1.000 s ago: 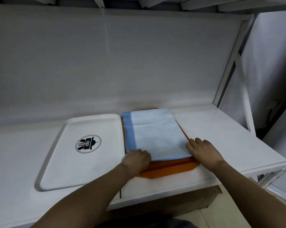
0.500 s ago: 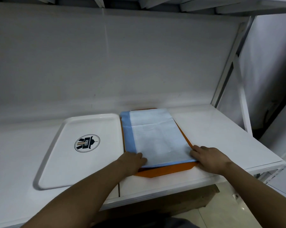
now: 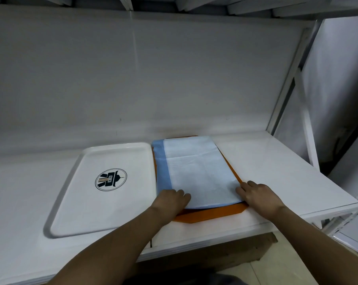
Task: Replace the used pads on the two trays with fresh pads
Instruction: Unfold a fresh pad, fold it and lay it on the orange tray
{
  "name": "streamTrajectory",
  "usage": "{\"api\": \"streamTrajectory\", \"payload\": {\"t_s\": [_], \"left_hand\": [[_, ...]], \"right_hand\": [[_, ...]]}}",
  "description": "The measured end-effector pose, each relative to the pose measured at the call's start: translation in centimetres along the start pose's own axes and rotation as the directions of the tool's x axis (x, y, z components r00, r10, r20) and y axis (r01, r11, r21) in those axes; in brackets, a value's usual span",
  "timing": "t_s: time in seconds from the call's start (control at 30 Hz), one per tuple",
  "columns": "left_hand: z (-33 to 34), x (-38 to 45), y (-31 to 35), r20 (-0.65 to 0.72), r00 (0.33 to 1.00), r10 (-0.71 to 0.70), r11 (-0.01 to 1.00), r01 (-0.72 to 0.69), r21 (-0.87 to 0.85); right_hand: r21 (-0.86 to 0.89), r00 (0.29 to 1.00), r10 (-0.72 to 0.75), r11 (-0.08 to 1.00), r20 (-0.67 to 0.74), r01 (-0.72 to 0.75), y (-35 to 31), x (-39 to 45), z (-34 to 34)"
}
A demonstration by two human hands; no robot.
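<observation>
Head view: pad lying on orange tray, beside bare white tray on bench. Best smoothed from near corners outward, kept square inside the rim. Left hand knuckles bent, pressing near-left corner; grip on the edge unclear. Right hand fingers nearly flat, resting on near-right corner, holding nothing.

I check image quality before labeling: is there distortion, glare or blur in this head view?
Head view: wide-angle bending curves the shelf edges; soft, dim light, no hard glare; the upright post at right looks smeared; the pad, orange tray, white tray, left hand and right hand are sharp.
</observation>
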State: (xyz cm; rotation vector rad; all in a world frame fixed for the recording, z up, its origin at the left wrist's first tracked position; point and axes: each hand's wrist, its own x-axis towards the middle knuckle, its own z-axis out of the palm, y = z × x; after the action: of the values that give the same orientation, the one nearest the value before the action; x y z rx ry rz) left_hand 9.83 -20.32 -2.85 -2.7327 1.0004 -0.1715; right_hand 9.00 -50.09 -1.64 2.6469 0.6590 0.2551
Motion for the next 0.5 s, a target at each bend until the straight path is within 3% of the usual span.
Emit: {"api": "streamTrajectory", "payload": {"t_s": [0.17,0.3,0.4,0.43,0.5], "left_hand": [[0.7,-0.1,0.4,-0.02,1.0,0.016,1.0,-0.016,-0.001],[0.9,-0.7,-0.3,-0.056,0.994,0.092,0.99,-0.098,-0.105],[-0.3,-1.0,-1.6,0.17,0.981,0.095,0.943,-0.034,-0.33],[-0.8,-1.2,-2.0,0.294,0.953,0.075,0.913,0.053,-0.405],[-1.8,-1.2,-1.9,0.349,0.937,-0.006,0.864,0.18,-0.469]], "right_hand": [[0.015,0.989,0.113,0.993,0.1,-0.115,-0.8,0.7,0.9],[0.02,0.973,0.063,0.997,0.223,-0.069,-0.7,-0.1,-0.2],[0.131,0.953,0.035,0.988,0.301,-0.077,0.2,-0.9,-0.4],[0.152,0.96,0.057,0.983,0.272,-0.102,0.4,-1.1,-0.7],[0.185,0.99,0.129,0.973,0.059,-0.138,0.6,-0.6,-0.3]]}}
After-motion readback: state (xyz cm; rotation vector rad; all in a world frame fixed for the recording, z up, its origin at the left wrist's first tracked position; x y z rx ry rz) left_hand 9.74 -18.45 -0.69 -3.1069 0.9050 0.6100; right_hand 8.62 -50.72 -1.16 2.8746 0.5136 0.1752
